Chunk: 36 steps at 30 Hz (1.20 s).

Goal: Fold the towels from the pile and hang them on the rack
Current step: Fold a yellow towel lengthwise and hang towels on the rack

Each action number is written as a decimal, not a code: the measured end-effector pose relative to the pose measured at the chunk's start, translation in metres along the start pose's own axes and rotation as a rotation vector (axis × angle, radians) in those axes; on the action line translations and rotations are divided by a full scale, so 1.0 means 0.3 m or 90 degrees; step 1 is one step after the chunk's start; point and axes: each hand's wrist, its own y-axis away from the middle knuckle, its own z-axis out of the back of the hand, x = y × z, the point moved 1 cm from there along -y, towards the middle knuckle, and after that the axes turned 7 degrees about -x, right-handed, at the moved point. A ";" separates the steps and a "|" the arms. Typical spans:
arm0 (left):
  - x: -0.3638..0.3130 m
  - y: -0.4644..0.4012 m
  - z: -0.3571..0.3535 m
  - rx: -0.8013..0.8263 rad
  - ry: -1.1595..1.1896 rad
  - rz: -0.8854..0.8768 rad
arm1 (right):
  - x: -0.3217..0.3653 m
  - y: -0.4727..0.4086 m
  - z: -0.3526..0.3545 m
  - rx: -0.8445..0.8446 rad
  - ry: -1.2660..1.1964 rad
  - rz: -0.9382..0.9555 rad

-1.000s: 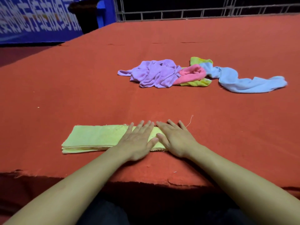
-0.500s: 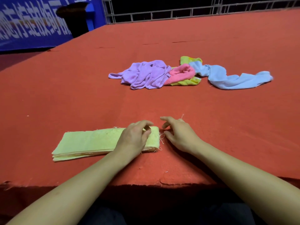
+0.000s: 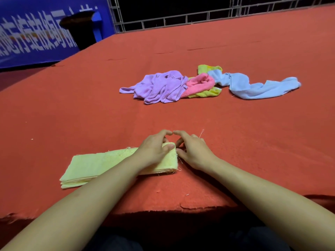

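Your left hand (image 3: pixel 154 151) grips the right end of the pale yellow folded cloth towel (image 3: pixel 101 164), fingers curled over its far edge, thumb on top. Your right hand (image 3: pixel 193 152) pinches that same end just beside them. Beyond your fingers, the crumpled multicoloured towel pile (image 3: pixel 199 84) lies on the red felt surface (image 3: pixel 72 109).

Looking like an event or exhibition hall, not a home. Big counter covered in frayed red felt cloth (image 3: pixel 217 48) is filling most of the view. Blue printed banner with large white characters (image 3: pixel 36 33) is hanging at back left, a dark bin-shaped object (image 3: pixel 79 28) standing in front of it. Grey metal grid railing (image 3: pixel 181 17) is running along the far edge, darkness behind it.
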 end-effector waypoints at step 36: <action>-0.274 1.448 0.909 -0.810 0.494 0.203 | 1.546 0.364 0.153 0.579 -0.669 0.527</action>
